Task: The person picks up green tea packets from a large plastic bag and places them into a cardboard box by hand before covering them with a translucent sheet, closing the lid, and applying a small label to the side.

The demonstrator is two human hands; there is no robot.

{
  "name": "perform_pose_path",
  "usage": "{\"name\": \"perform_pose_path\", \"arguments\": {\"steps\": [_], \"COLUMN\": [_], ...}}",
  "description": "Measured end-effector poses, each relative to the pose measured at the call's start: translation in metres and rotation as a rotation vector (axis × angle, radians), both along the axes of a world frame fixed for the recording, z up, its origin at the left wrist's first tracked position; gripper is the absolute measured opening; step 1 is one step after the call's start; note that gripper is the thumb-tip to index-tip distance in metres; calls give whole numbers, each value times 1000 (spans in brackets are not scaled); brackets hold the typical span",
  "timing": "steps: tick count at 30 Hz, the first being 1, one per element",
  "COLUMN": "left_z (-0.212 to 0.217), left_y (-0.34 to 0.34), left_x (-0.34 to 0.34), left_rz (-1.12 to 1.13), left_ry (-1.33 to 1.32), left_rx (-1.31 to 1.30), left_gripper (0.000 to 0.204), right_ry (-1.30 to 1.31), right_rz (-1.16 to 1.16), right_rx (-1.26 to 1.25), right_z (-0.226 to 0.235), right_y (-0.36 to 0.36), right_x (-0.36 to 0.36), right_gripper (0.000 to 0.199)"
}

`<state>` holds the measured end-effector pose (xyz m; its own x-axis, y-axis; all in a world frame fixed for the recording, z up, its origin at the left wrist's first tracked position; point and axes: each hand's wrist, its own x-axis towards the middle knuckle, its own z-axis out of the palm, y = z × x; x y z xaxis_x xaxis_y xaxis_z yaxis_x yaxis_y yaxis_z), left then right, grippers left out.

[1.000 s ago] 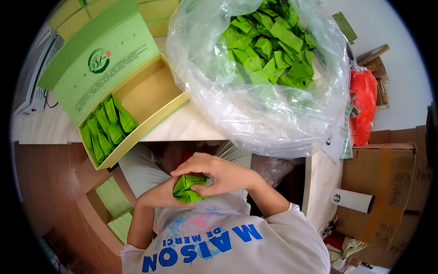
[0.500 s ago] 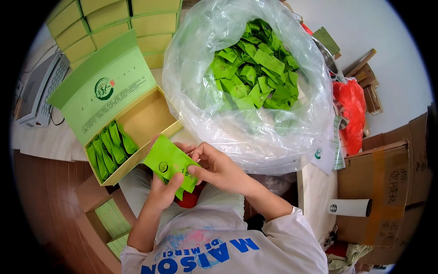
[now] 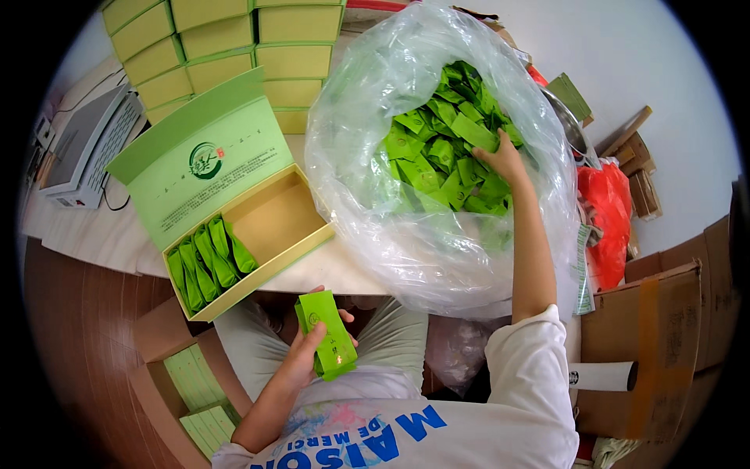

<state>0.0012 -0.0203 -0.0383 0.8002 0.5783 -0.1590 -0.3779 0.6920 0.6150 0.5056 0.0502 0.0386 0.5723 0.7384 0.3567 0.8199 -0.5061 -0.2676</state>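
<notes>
My left hand (image 3: 301,356) is closed around a small stack of green foil packets (image 3: 334,336), held upright above my lap. My right hand (image 3: 506,160) reaches into a large clear plastic bag (image 3: 344,117), its thumb and fingers apart at the end of one packet among a heap of loose green packets (image 3: 441,148). Left of the bag, a light green box (image 3: 293,230) stands with its lid raised. Several packets (image 3: 207,262) stand in a row in its left part, and the bare yellow bottom shows in the right part.
Stacked boxes (image 3: 219,35) rise at the back left, beside a grey-white machine (image 3: 90,148). A carton (image 3: 156,324) with green boxes is at lower left. On the right are a red plastic bag (image 3: 605,223), a white cup (image 3: 601,376) and large cartons (image 3: 664,344).
My right hand has left the packets in my left hand and moved up and right into the bag. The left hand has lowered slightly with its packets. The whole view has shifted.
</notes>
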Motion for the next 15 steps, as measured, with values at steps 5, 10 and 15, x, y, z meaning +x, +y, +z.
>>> {"name": "perform_pose_path", "arguments": {"steps": [5, 10, 15], "left_z": [4, 0, -4], "left_y": [3, 9, 12], "left_x": [-13, -12, -11], "left_rz": [17, 27, 44], "left_ry": [97, 125, 160], "left_rx": [-2, -2, 25], "left_gripper": [66, 66, 64], "right_ry": [22, -126, 14], "right_rz": [138, 99, 79], "right_rx": [20, 57, -17], "right_z": [1, 22, 15], "right_y": [-4, -20, -41], "right_x": [-21, -44, -34], "right_gripper": [72, 66, 63]}}
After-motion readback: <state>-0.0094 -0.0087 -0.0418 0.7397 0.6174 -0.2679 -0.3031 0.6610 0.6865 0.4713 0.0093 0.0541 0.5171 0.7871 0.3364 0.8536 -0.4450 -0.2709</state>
